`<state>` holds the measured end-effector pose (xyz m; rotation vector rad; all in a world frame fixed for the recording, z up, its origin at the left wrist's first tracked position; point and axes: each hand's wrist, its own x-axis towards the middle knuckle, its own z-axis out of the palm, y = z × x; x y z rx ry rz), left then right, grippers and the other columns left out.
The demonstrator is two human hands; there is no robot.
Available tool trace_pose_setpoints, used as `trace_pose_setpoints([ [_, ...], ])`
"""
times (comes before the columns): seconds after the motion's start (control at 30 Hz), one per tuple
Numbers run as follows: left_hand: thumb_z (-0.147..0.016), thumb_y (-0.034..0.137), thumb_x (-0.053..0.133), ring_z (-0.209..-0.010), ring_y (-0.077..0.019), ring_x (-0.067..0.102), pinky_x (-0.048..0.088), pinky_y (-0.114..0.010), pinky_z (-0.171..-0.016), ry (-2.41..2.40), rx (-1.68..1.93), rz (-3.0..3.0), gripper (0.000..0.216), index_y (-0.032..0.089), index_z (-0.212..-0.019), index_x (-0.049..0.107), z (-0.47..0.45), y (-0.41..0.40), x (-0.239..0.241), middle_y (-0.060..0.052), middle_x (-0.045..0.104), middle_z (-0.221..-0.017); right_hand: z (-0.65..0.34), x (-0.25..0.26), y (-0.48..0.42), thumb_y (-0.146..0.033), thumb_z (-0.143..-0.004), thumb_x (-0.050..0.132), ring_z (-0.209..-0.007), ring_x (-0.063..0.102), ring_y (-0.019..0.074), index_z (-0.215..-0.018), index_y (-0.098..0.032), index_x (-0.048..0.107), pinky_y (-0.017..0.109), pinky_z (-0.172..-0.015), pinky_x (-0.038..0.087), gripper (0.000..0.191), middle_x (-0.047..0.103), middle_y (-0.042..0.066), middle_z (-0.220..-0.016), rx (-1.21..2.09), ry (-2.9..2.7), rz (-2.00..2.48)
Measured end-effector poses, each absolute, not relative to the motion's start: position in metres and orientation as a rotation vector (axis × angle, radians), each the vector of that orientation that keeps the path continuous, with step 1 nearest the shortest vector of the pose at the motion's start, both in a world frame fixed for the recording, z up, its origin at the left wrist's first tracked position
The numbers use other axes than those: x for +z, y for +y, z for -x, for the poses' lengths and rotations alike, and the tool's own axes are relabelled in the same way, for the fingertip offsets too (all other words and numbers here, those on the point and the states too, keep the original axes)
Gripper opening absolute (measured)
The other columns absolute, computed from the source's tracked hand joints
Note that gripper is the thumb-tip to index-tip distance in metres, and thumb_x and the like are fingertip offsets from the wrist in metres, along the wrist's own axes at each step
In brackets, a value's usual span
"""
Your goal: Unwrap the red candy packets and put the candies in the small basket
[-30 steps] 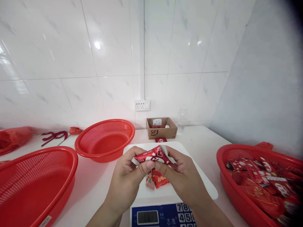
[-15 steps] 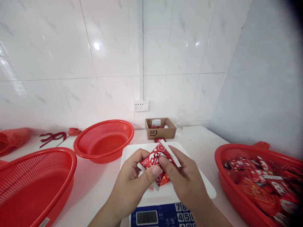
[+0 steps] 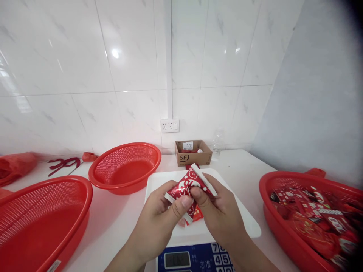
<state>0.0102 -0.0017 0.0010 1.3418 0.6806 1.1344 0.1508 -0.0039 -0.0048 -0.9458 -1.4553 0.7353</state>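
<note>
Between my hands is a red snack packet (image 3: 190, 184) with white print and crimped white ends, held above the white tray of a digital scale (image 3: 241, 223). My left hand (image 3: 162, 215) pinches its left side, thumb on the front. On the right side my right hand (image 3: 219, 207) grips it, thumb near the middle and fingers behind. Another red printed piece shows below the thumbs; whether it belongs to the same packet I cannot tell. Beneath the hands, an orange-red wrapper (image 3: 199, 214) shows on the tray, partly hidden.
At right stands a red basket (image 3: 265, 189) filled with wrapped snacks. Two more red baskets, a near one (image 3: 85, 192) and a farther one (image 3: 93, 181), stand at left. A cardboard box (image 3: 195, 159) and a clear bottle (image 3: 217, 142) are by the wall. Dark red ribbon (image 3: 66, 163) lies back left.
The packet has tilted and its creases have shifted slightly between my thumbs, so its printed front shows more. Both hands keep nearly the same place and hold.
</note>
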Motion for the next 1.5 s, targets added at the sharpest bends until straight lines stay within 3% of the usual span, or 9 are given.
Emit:
trace_pose_setpoints([
  [0.2, -0.076, 0.039, 0.076, -0.049, -0.0098, 0.052, 0.047, -0.020, -0.045, 0.633, 1.285, -1.232, 0.025, 0.016, -0.077, 0.066, -0.015, -0.002, 0.004, 0.001, 0.061, -0.061, -0.147, -0.004, -0.005, -0.059, -0.085, 0.060, -0.047, 0.045, 0.0114, -0.086, -0.021, 0.058, 0.021, -0.041, 0.043, 0.038, 0.050, -0.004, -0.062, 1.136, -1.372, 0.751],
  [0.37, -0.073, 0.040, 0.079, -0.053, -0.0112, 0.054, 0.046, -0.018, -0.042, 0.650, 1.428, -1.215, 0.025, 0.017, -0.072, 0.067, -0.018, -0.008, 0.004, 0.000, 0.063, -0.065, -0.148, -0.007, -0.003, -0.062, -0.082, 0.063, -0.059, 0.051, 0.0143, -0.094, -0.021, 0.061, 0.024, -0.049, 0.046, 0.043, 0.054, -0.001, -0.069, 1.119, -1.453, 0.726],
  [0.53, -0.074, 0.043, 0.078, -0.050, -0.0105, 0.053, 0.047, -0.020, -0.044, 0.648, 1.393, -1.204, 0.030, 0.018, -0.068, 0.062, -0.017, -0.007, 0.003, 0.001, 0.060, -0.063, -0.144, -0.003, -0.003, -0.057, -0.086, 0.062, -0.063, 0.048, 0.0133, -0.085, -0.017, 0.063, 0.024, -0.058, 0.044, 0.039, 0.056, 0.000, -0.071, 1.013, -1.563, 0.647],
  [0.73, -0.074, 0.051, 0.075, -0.046, -0.0111, 0.052, 0.045, -0.021, -0.040, 0.768, 1.336, -1.217, 0.034, 0.021, -0.078, 0.061, -0.023, -0.004, 0.000, 0.003, 0.061, -0.064, -0.146, -0.002, -0.005, -0.052, -0.086, 0.063, -0.059, 0.049, 0.0145, -0.096, -0.021, 0.066, 0.022, -0.050, 0.046, 0.033, 0.054, -0.001, -0.067, 1.082, -1.529, 0.804],
  [0.87, -0.077, 0.064, 0.064, -0.053, -0.0126, 0.052, 0.043, -0.021, -0.047, 0.653, 1.403, -1.253, 0.044, 0.020, -0.079, 0.058, -0.020, 0.001, -0.003, 0.001, 0.061, -0.068, -0.151, 0.000, -0.004, -0.049, -0.090, 0.057, -0.064, 0.051, 0.0157, -0.105, -0.022, 0.067, 0.024, -0.051, 0.049, 0.032, 0.058, 0.001, -0.075, 1.133, -1.574, 0.788],
  [1.03, -0.081, 0.051, 0.068, -0.067, -0.0150, 0.055, 0.046, -0.023, -0.061, 0.614, 1.385, -1.273, 0.034, 0.018, -0.078, 0.060, -0.013, 0.006, -0.001, 0.000, 0.062, -0.071, -0.152, 0.001, -0.003, -0.038, -0.093, 0.055, -0.065, 0.048, 0.0141, -0.094, -0.018, 0.065, 0.025, -0.056, 0.046, 0.022, 0.056, 0.001, -0.075, 1.170, -1.653, 0.771],
  [1.27, -0.084, 0.046, 0.065, -0.058, -0.0109, 0.046, 0.041, -0.019, -0.054, 0.785, 1.555, -1.337, 0.036, 0.018, -0.066, 0.055, -0.013, 0.003, -0.001, 0.004, 0.052, -0.062, -0.150, -0.003, -0.002, -0.044, -0.088, 0.063, -0.060, 0.048, 0.0128, -0.080, -0.018, 0.055, 0.026, -0.055, 0.042, 0.028, 0.052, -0.002, -0.072, 1.147, -1.665, 0.864],
  [1.5, -0.090, 0.045, 0.057, -0.071, -0.0174, 0.059, 0.047, -0.025, -0.063, 1.030, 1.480, -1.572, 0.027, 0.019, -0.087, 0.062, -0.009, 0.019, -0.002, -0.001, 0.066, -0.077, -0.167, 0.000, 0.004, -0.040, -0.093, 0.059, -0.058, 0.050, 0.0123, -0.083, -0.023, 0.060, 0.022, -0.051, 0.041, 0.020, 0.056, -0.003, -0.067, 0.624, -1.273, 0.743],
])
